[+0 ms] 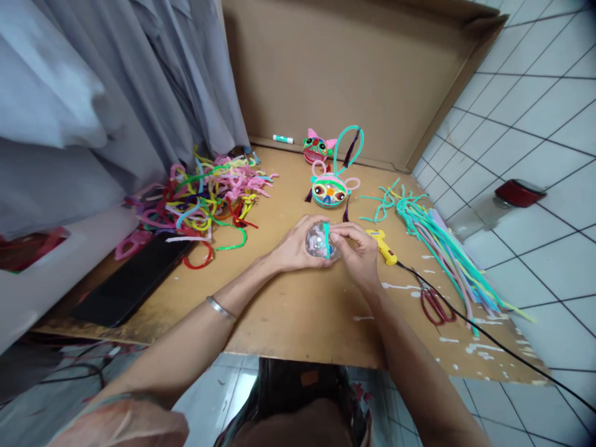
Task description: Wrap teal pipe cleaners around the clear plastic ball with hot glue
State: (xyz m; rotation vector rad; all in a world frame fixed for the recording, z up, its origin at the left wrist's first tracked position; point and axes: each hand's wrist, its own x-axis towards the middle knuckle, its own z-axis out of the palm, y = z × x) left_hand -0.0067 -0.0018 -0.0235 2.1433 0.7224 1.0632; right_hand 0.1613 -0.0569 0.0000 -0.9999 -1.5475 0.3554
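Clear plastic is showing between both hands: the left hand (pixel 292 248) and right hand (pixel 357 251) are clasping a small transparent ball (pixel 319 241) with a teal pipe cleaner (pixel 327 239) around it, above the near middle of the cardboard tabletop (pixel 298 310). A yellow glue gun (pixel 382 246) is lying just right; a finished pipe-cleaner figure (pixel 329 190) is sitting farther back.

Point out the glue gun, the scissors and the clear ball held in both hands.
glue gun (pixel 382 244), head view, on its yellow body.
scissors (pixel 434 304), head view, on the red handles.
clear ball (pixel 319 241), head view, on the transparent shell left of the teal strip.
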